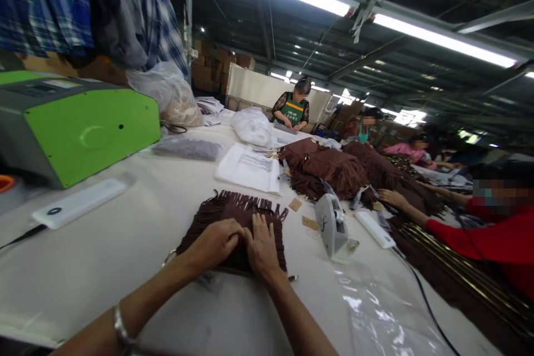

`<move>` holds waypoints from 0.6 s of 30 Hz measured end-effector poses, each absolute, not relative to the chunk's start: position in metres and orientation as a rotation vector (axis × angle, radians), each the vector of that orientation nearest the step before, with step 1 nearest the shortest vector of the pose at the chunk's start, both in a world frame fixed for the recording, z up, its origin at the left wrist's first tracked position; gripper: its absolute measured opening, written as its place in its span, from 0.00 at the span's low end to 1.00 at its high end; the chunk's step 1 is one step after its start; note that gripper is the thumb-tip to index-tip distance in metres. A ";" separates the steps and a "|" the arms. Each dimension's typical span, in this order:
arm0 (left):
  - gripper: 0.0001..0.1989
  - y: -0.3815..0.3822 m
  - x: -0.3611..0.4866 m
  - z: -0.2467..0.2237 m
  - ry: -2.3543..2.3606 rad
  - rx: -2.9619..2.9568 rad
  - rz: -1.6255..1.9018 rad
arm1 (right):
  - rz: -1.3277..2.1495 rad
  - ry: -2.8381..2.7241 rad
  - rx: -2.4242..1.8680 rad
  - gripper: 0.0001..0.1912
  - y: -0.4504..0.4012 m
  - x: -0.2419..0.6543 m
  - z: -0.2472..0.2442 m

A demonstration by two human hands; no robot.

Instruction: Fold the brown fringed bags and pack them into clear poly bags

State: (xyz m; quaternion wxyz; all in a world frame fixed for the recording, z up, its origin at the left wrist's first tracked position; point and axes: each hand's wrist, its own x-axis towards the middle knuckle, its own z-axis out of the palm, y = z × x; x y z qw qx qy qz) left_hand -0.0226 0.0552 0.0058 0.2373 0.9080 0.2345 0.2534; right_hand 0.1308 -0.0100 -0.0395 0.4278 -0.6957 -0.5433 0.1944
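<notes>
In front of me a dark brown fringed bag lies flat on the white table, its fringe strips spread along the far edge and sides. My left hand rests on it with curled fingers, closed at its upper middle; what is pinched there is hidden. Flat on the bag's right half lies my right hand, fingers stretched forward and thumb touching the left fingertips. A small metal piece shows at the bag's lower right corner. Two tan tags lie just right of the bag.
A tape dispenser and a white corded device stand to the right, before a pile of brown fringed bags. Clear plastic bags lie nearer. A green machine is left. A co-worker's red sleeve reaches in.
</notes>
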 end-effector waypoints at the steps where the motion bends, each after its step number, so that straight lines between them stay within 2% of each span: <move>1: 0.14 0.063 -0.037 0.007 0.681 2.459 0.760 | 0.504 -1.414 -1.706 0.32 -0.014 0.129 -0.038; 3: 0.15 0.083 -0.068 0.004 0.837 2.384 0.916 | 0.615 -1.454 -1.601 0.34 -0.024 0.129 -0.032; 5: 0.20 0.103 -0.097 -0.007 1.084 2.271 0.983 | 0.704 -1.345 -1.504 0.35 -0.035 0.136 -0.023; 9: 0.30 0.114 -0.125 -0.038 1.330 2.087 0.872 | 0.565 -1.170 -1.638 0.42 -0.051 0.158 -0.020; 13: 0.28 0.094 -0.105 -0.057 1.269 2.129 0.816 | 0.480 -1.330 -1.934 0.45 -0.052 0.154 -0.045; 18: 0.28 0.067 -0.090 -0.072 1.152 2.304 0.680 | 0.350 -1.569 -1.986 0.42 -0.060 0.134 -0.063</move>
